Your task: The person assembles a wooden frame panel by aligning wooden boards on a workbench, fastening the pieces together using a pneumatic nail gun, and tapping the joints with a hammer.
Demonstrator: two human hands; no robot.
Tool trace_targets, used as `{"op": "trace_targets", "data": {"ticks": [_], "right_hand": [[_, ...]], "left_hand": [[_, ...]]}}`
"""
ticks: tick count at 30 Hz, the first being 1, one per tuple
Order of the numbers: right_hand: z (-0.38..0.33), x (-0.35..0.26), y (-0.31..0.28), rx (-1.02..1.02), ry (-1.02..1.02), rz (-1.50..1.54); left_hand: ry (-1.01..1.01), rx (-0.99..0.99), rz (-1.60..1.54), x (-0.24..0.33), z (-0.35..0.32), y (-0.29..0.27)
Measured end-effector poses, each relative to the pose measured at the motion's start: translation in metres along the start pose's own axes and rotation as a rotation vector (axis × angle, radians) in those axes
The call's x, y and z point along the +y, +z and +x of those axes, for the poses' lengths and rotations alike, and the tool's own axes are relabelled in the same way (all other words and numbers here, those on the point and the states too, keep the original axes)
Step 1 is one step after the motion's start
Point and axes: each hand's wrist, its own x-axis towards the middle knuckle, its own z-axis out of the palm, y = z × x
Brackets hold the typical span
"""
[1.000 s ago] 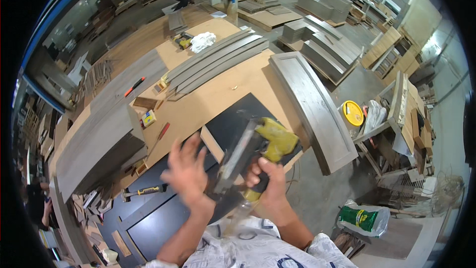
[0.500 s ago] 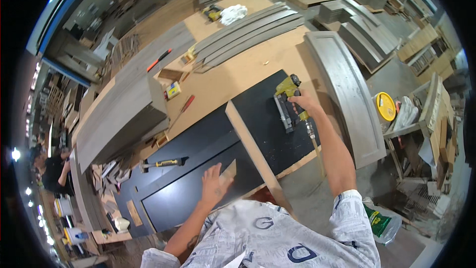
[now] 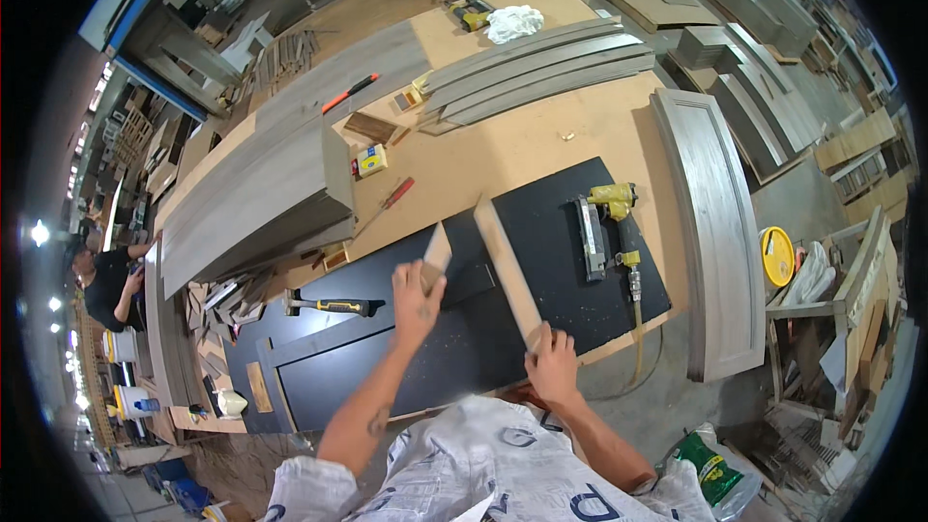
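Observation:
My left hand (image 3: pixel 417 304) is closed on a small pale wood piece (image 3: pixel 439 247) with an angled tip, held above the black panel (image 3: pixel 464 333). My right hand (image 3: pixel 554 361) grips the near end of a long pale wood strip (image 3: pixel 507 269), which slants across the panel. To the right of the strip a yellow-green nail gun (image 3: pixel 615 230) lies on the black surface, its air hose attached and nobody holding it. A hammer (image 3: pixel 333 306) with a black and yellow handle rests on the panel to the left of my left hand.
Grey-brown boards (image 3: pixel 261 203) are stacked at the left, and grey strips (image 3: pixel 541 68) lie at the back. A red-handled screwdriver (image 3: pixel 398 192) is on the table. A grey panel door (image 3: pixel 713 232) stands along the right side, near a yellow-lidded bucket (image 3: pixel 776 256). Another person (image 3: pixel 111 280) is far left.
My right hand has let go of the nail gun, now lying on the panel, and taken the wood strip's near end. My left hand has raised the small wood piece off the panel.

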Motion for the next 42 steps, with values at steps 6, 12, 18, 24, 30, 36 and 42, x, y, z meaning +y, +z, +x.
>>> {"op": "trace_targets", "data": {"ticks": [6, 12, 18, 24, 30, 36, 42], "right_hand": [[0.136, -0.033, -0.030, 0.258, -0.242, -0.022], [0.192, -0.046, -0.031, 0.544, -0.420, 0.032], [0.060, 0.030, -0.118, 0.908, 0.217, 0.447], [-0.059, 0.217, -0.165, 1.189, 1.148, 0.153], [-0.071, 0.252, -0.179, 0.892, 1.108, 0.318], [-0.109, 0.226, -0.167, 0.887, 1.246, 0.362], [-0.220, 0.182, -0.120, 1.064, 1.143, 0.754]], "left_hand": [[-0.163, -0.088, 0.346, -0.069, 0.067, 0.040], [0.074, 0.190, 0.214, -0.042, 0.039, 0.064], [-0.298, -0.027, -0.476, 0.041, -0.021, 0.051], [-0.183, -0.541, -0.758, 0.170, -0.034, 0.102], [-0.309, -0.947, -0.994, 0.272, -0.010, 0.184], [-0.767, -0.988, -0.999, 0.326, 0.001, 0.233], [-0.764, -0.933, -1.171, 0.334, 0.032, 0.257]]}}
